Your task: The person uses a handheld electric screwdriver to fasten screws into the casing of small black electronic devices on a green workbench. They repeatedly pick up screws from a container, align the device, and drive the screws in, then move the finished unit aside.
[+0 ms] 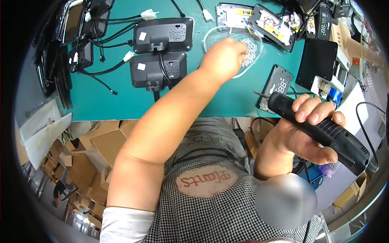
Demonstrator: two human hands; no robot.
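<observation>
My left hand (pixel 226 57) reaches over a clear plastic dish (pixel 239 74) holding a pile of small silver screws (pixel 249 52). Its fingers are curled together at the edge of the pile, and whatever they pinch is hidden. In my right hand (pixel 306 127) is a black electric screwdriver (pixel 320 131), gripped round its body, with the bit pointing left. Below that bit lies a black display unit (pixel 276 85), its face with digits upward. Left of my left forearm, two black housings (pixel 164 35) with mounts and cables lie one behind the other on the green mat (pixel 109 105).
White-plugged cables (pixel 121 60) and more black units (pixel 77 24) crowd the left. Opened units with wiring (pixel 273 26) lie at the back right. A black box-shaped device (pixel 318 60) stands at the right edge. Cardboard boxes (pixel 87 162) fill the floor at lower left.
</observation>
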